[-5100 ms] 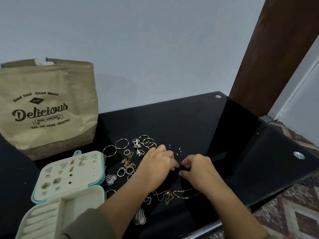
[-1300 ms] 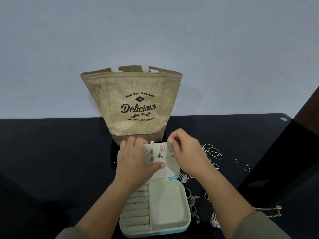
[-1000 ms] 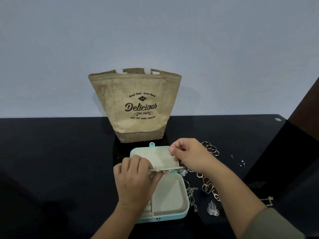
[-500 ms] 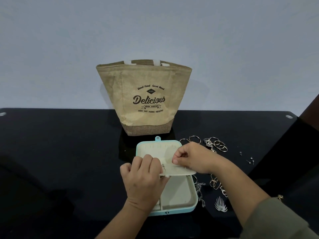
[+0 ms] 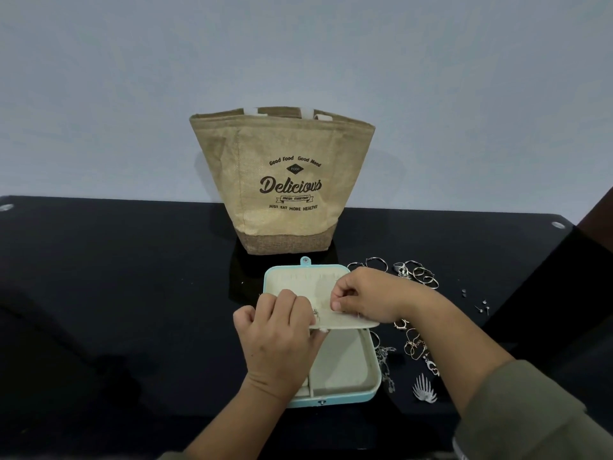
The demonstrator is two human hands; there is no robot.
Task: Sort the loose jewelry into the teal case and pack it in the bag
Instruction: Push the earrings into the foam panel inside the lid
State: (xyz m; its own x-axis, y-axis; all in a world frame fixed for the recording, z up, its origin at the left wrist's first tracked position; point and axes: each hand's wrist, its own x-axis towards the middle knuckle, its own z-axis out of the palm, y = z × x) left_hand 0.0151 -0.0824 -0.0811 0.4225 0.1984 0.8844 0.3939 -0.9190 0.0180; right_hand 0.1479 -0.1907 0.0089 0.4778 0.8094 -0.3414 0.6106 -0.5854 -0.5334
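The teal case [image 5: 373, 390] lies open on the black glass table, cream lining showing. Its cream earring panel [image 5: 345, 322] is tipped nearly flat over the hinge, stud backs poking out at its left edge. My left hand [image 5: 282, 336] grips the panel's left side. My right hand [image 5: 368, 298] pinches something small at the panel's back surface; I cannot make out what. Loose jewelry lies right of the case: hoops and rings [image 5: 418, 273], chains [image 5: 414, 346], a silver leaf piece [image 5: 424, 390], tiny studs [image 5: 482, 305]. The jute bag [image 5: 282, 180] stands upright behind the case.
The table's right corner and edge [image 5: 564, 234] run close to the studs. A wall rises directly behind the bag. Dark table surface stretches to the left of the case [image 5: 116, 293].
I moved from the loose studs to the case. The earring panel was upright with earrings facing me, then was folded down flat; both hands now work at its back.
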